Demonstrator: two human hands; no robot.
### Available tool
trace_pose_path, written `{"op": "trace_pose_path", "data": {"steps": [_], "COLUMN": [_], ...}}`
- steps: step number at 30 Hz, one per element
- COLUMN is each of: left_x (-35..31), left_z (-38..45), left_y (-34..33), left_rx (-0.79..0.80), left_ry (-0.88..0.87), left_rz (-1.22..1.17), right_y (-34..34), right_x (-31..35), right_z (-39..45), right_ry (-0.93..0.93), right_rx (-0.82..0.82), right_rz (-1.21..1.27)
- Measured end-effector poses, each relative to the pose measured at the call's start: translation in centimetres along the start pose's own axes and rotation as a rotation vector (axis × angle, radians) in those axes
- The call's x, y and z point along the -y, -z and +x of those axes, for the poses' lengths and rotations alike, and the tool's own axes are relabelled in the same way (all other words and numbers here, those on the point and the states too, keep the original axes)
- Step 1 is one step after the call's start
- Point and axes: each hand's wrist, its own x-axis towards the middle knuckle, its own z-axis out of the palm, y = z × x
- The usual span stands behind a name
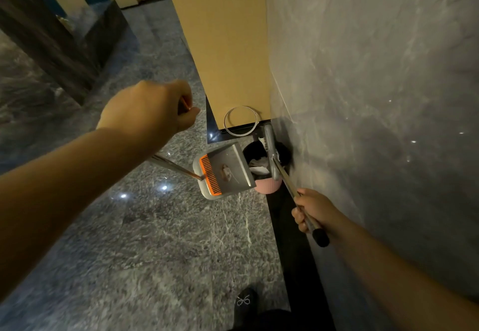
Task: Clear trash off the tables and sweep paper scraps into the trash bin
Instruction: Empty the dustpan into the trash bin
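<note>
Dustpan between both hands, over bin

Both arms reach forward, left hand fisted, right hand apparently curled too.

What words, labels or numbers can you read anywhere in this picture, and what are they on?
No text reads clearly anywhere.
Dustpan: a small mark inside the pan, too blurred to tell whether it is lettering or scraps.
Shoe: a white looped design, not readable as letters.
Broom handle, in the right hand: a white patch near the head, too small to read.
Trash bin: no lettering visible.
</note>
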Motion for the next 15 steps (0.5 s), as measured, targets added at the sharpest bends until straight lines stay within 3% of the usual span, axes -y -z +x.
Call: {"op": "trace_pose_path", "data": {"steps": [7,15], "left_x": [-1.5,-5.1], "left_z": [2.6,7.1], "left_y": [-2.0,-6.7], "left_rx": [-0.056,-0.008], "left_ry": [0.041,-0.114], "left_rz": [-0.042,0.018], "right_y": [0.1,0.6], "right_x": [0.6,1.3], "right_z": [0.4,1.3], "right_ry": [-0.007,0.038], "right_rx": [0.003,-0.02], "right_rz": [0.03,-0.03]}}
